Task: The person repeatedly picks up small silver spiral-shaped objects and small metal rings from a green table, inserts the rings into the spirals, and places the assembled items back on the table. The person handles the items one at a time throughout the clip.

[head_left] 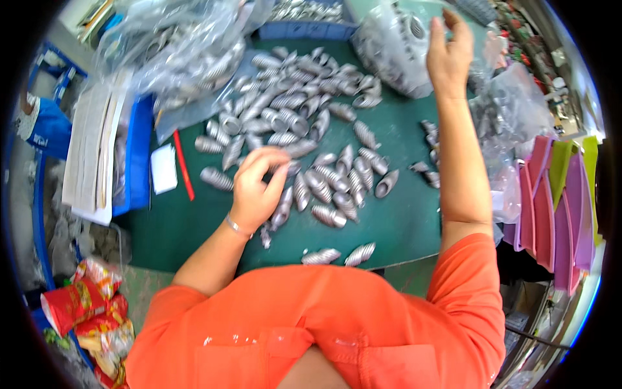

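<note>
Many short grey metal pieces with spiral ribs and slanted ends lie in a loose pile [288, 97] on the green tabletop [408, 214]. My left hand [256, 188] is over the near left of the pile, thumb and fingertips curled together beside a ribbed piece [283, 209]. Whatever is between those fingertips is too small and blurred to name. At the far right, my right hand [451, 58] is raised with thumb and fingers apart, holding nothing that I can see. Next to it is a clear plastic bag [392, 55] with more grey pieces inside.
A blue tray [308, 30] of small metal parts is at the back. Large plastic bags [188, 52] sit back left, near a blue bin [137, 155] with papers, a white pad [163, 170] and a red pen [183, 165]. Pink and purple strips [541, 201] hang at right.
</note>
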The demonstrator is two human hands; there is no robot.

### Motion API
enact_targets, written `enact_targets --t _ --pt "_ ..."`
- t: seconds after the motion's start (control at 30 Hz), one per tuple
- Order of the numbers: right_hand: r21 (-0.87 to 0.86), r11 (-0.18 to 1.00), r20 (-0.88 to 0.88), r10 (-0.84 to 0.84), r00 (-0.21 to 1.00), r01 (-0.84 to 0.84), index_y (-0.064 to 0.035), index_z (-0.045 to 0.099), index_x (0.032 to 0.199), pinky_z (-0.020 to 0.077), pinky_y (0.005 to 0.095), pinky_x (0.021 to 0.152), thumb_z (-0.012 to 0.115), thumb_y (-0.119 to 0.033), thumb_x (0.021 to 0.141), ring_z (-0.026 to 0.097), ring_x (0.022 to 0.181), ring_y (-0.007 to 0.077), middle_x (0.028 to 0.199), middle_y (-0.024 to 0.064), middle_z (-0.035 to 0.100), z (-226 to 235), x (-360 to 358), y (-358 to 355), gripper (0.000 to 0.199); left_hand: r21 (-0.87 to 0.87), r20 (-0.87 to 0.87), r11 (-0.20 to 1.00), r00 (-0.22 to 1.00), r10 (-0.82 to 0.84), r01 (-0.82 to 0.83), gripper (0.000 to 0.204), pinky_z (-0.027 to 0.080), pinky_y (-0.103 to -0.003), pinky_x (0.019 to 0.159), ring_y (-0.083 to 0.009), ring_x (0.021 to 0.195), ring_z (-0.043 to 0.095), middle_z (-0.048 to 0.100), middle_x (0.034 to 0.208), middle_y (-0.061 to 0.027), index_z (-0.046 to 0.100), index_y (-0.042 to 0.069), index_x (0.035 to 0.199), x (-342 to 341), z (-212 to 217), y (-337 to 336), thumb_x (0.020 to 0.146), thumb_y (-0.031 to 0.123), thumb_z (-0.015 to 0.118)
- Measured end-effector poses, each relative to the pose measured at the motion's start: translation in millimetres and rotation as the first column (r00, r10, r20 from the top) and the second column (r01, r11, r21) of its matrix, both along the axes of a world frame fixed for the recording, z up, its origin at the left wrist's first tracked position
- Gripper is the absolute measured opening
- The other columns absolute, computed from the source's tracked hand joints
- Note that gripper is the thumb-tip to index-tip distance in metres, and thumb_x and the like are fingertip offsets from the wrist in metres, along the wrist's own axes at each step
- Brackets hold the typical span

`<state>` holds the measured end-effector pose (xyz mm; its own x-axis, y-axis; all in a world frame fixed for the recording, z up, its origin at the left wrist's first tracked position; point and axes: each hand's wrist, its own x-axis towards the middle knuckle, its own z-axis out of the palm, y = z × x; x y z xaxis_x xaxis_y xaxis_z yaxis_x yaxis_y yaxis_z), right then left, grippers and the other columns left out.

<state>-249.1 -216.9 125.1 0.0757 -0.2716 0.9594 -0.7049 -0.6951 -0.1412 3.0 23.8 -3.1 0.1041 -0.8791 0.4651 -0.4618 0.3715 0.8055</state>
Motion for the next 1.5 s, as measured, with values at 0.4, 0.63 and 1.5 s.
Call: enact_targets --t 0.4,0.63,1.5 --pt "0.898 0.423 -0.222 0.672 0.706 -0.12 -0.0032 0.062 0.099 0.0465 0.0422 0.083 0.068 -0.002 0.072 0.059 0.094 0.033 0.094 0.014 0.065 -104.3 49.7 143.1 0.027 -0.058 -0.05 0.995 0.996 0.074 -0.077 0.012 0.05 -0.031 0.079 -0.0233 0.089 0.063 0.065 0.095 -0.0111 0.066 0.001 0.09 5.0 9.4 2.0 0.079 -0.002 0.063" --pt "0.785 0.325 0.25 0.614 0.749 -0.528 -0.0027 0.053 0.109 0.0462 0.0355 0.087 0.07 0.002 0.073 0.059 0.097 0.0252 0.103 0.0104 0.062 -111.6 32.0 168.0 0.039 -0.012 -0.055 0.998 0.996 0.065 -0.066 0.012 0.047 -0.03 0.084 -0.0204 0.094 0.061 0.065 0.099 -0.0102 0.065 0.0 0.092 10.2 17.6 18.4 0.082 -0.004 0.063" --pt "0.036 0.064 0.997 0.065 0.04 -0.997 -0.0029 0.05 0.115 0.0475 0.0276 0.066 0.056 -0.019 0.096 0.056 0.076 0.0146 0.094 0.009 0.057 -90.4 25.1 201.3 0.025 0.041 0.023 0.999 0.999 0.023 -0.024 0.011 0.045 -0.03 0.087 -0.0201 0.097 0.06 0.064 0.1 -0.0107 0.065 -0.001 0.093 10.5 12.8 32.8 0.082 -0.004 0.062"
